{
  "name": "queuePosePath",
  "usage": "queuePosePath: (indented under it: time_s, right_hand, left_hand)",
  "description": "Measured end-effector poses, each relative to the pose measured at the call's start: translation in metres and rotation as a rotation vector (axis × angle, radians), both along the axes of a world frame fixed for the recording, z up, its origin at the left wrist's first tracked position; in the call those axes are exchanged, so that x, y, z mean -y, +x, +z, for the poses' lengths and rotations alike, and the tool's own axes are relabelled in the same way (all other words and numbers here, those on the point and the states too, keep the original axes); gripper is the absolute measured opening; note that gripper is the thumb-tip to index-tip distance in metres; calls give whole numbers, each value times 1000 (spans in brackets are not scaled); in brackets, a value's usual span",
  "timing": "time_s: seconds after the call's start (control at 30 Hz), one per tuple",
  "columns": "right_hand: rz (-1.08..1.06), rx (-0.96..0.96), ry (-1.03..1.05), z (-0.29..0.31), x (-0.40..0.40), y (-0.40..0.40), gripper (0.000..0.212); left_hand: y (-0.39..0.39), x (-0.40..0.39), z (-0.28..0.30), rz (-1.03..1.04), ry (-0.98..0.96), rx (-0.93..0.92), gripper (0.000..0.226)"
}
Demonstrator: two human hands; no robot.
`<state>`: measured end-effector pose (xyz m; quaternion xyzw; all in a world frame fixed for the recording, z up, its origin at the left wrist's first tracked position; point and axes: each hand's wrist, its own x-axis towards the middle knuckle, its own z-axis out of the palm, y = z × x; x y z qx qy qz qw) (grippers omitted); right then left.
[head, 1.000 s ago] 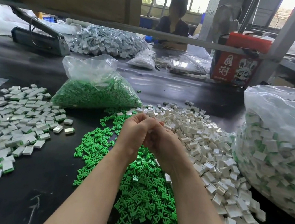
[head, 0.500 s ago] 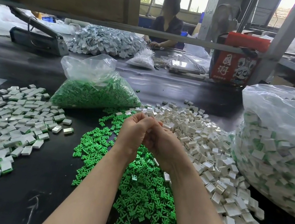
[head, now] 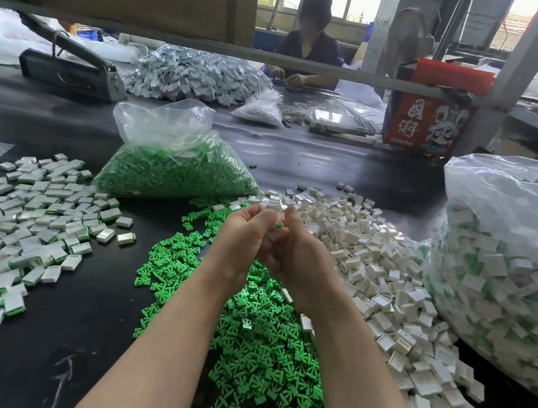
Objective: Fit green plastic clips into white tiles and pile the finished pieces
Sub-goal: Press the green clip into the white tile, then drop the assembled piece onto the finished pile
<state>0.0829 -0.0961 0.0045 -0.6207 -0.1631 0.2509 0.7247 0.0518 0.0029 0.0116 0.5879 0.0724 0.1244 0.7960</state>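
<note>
Green clip, white tile: pinched between left hand and right hand, centre, for press-fitting. Finished pile, desk nine o'clock; loose tiles three o'clock.

A green clip tip now shows between the hands' parted thumbs

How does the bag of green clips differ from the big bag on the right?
The bag of green clips holds only loose green clips; the big bag holds white tiles with green showing on them. The bag of green clips is smaller and slumped low; the big bag bulges taller. Both are clear plastic and rest on the black table.
</note>
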Motion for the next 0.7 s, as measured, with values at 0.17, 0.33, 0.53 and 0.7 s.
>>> queuePosePath:
  time_s: [0.17, 0.33, 0.53, 0.7]
  right_hand:
    - [7, -83, 113, 5, 6, -1, 58]
    - [23, -121, 150, 7, 6, -2, 46]
    - [1, -89, 73, 7, 8, 0, 46]
    - [-145, -14, -21, 6, 16, 4, 51]
  left_hand:
    - [-5, -10, 1, -158, -83, 29, 7]
    - [-6, -16, -1, -168, -160, 53, 12]
    - [-6, -27, -3, -165, -141, 50, 24]
    - [-14, -67, -10, 169, 269, -73, 30]
